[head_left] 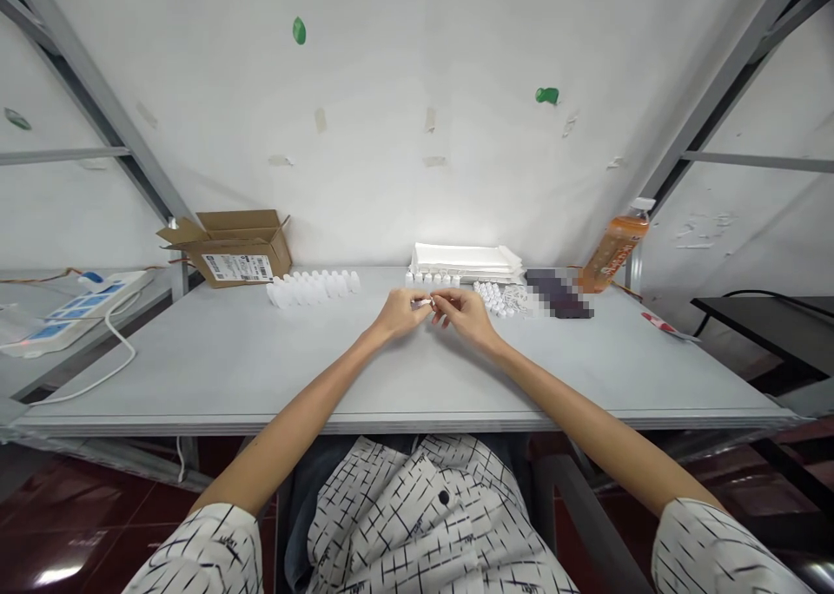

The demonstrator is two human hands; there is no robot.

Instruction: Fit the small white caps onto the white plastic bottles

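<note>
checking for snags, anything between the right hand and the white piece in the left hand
Nothing visible: the right hand is close beside the white piece in the left hand; the row of bottles stands behind them.

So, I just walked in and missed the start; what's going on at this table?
A person's left hand pinches a small white piece above the table. The right hand has its fingertips at the end of it; whether they grip anything is too small to tell. White bottles stand in rows to the left, and small white parts sit grouped to the right.
</note>
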